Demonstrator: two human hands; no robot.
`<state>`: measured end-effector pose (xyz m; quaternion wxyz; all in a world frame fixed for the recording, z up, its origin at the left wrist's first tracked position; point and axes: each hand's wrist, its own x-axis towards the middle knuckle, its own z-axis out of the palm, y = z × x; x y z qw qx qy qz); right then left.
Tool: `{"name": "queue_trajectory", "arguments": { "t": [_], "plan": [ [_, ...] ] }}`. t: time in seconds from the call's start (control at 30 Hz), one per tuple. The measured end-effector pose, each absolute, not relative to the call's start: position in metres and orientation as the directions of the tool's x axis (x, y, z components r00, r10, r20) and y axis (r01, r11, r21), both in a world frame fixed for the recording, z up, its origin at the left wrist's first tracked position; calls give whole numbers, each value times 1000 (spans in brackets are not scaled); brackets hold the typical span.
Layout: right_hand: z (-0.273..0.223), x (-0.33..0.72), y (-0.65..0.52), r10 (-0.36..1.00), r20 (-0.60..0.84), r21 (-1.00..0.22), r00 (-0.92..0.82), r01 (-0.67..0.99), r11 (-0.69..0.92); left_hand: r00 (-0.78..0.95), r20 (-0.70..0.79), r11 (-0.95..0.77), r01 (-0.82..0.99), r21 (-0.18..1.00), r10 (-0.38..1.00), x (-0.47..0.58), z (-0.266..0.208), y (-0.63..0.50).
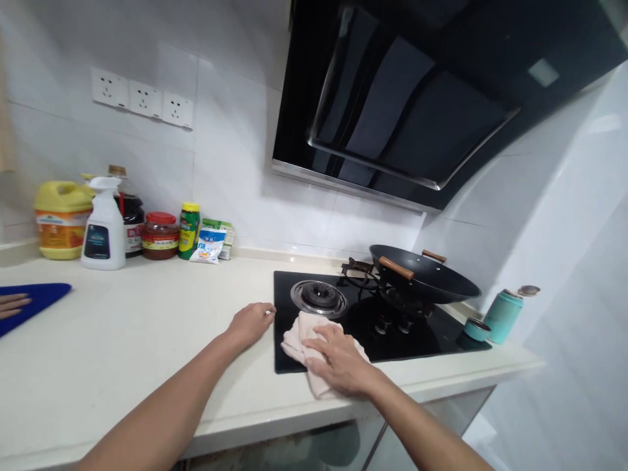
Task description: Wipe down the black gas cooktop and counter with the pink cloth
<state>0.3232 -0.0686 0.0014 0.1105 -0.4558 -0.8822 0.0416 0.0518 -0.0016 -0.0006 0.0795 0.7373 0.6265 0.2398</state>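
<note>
My right hand presses a folded pale pink cloth onto the front left of the black glass gas cooktop, fingers bent over it. Part of the cloth hangs over the cooktop's front edge onto the counter. Just behind the cloth is the left burner, with no pan support on it. My left hand rests on the counter at the cooktop's left edge, its fingers curled in and nothing visible in them. A black wok with wooden handles sits over the right burner.
Along the wall stand a white spray bottle, a yellow jug, a red-lidded jar and seasoning packs. Another person's hand lies on a blue cloth. A turquoise flask stands right; a range hood hangs above.
</note>
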Motion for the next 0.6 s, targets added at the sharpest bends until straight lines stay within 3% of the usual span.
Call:
{"name": "queue_trajectory", "arguments": {
  "t": [0.1, 0.23, 0.33, 0.6],
  "plan": [
    [3, 334, -63, 822, 194, -103, -536, 822, 560, 117, 259, -220, 882, 416, 959, 53, -2, -3],
    [-2, 357, -28, 952, 236, 11, -196, 980, 199, 131, 265, -240, 868, 434, 955, 57, -5, -7],
    [-7, 364, 5, 967, 254, 31, 15, 999, -24, 142, 260, -250, 858, 449, 955, 60, -6, -9],
    [1, 374, 96, 966, 191, -34, 175, 985, -171, 147, 250, -246, 868, 431, 957, 60, -7, -14]
  ]
}}
